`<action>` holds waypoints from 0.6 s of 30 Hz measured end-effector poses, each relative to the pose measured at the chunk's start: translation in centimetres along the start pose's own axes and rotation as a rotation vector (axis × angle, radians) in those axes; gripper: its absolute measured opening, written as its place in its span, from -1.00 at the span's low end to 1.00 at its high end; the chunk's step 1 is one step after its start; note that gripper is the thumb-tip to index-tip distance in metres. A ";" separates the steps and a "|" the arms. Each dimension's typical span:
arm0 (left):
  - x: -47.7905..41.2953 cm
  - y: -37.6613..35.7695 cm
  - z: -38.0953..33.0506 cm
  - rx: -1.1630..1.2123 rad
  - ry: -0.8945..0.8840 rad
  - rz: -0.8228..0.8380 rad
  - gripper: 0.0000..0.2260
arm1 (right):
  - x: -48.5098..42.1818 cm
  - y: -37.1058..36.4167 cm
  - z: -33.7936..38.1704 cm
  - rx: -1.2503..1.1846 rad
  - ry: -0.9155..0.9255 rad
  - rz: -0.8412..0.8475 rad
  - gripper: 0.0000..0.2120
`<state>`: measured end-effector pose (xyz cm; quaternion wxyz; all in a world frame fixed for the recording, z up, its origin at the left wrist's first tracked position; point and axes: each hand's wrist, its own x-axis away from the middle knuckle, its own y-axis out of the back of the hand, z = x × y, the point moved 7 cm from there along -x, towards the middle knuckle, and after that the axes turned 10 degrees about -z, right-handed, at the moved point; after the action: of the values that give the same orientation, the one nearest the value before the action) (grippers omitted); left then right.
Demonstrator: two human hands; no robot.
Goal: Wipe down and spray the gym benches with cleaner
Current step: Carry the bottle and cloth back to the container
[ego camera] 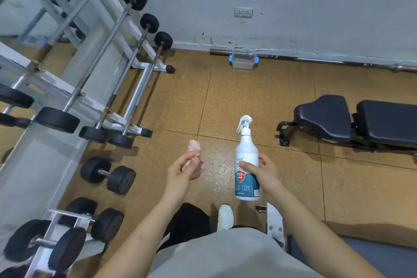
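Observation:
My right hand [264, 174] grips a white spray bottle [246, 153] with a teal label around its body, held upright, nozzle pointing left. My left hand [182, 170] holds a small crumpled pinkish-white cloth [194, 147] between its fingers, level with the bottle and to its left. A black padded gym bench [361, 117] stands on the floor at the right, about a metre beyond my right hand. A grey padded surface [372, 253] shows at the bottom right, under my right forearm.
A white rack [108, 56] of barbells fills the left side. Black dumbbells [108, 175] lie on the brown floor below it. A clear plastic box [244, 60] and a long bar sit along the wall. My white shoe [225, 215] is below the bottle.

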<state>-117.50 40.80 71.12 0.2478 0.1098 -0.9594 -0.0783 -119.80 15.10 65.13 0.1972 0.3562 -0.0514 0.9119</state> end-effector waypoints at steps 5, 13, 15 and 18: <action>-7.0 -2.0 -4.1 0.033 -0.014 -0.008 -0.79 | -5.8 -2.4 6.8 0.033 0.034 -0.016 -0.42; -21.5 -4.7 -9.3 0.009 -0.075 -0.073 -0.79 | -17.5 -7.1 15.3 0.069 0.024 -0.111 -0.41; -25.2 -5.9 -10.9 0.015 -0.066 -0.069 -0.72 | -20.3 -8.3 17.8 0.092 0.014 -0.130 -0.41; -31.3 -8.2 -14.6 0.037 -0.020 -0.010 -0.61 | -25.0 -10.3 23.2 0.109 0.022 -0.122 -0.40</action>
<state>-82.20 39.33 67.68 0.2355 0.1183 -0.9626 -0.0627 -84.41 11.04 65.14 0.2332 0.3588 0.0222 0.9036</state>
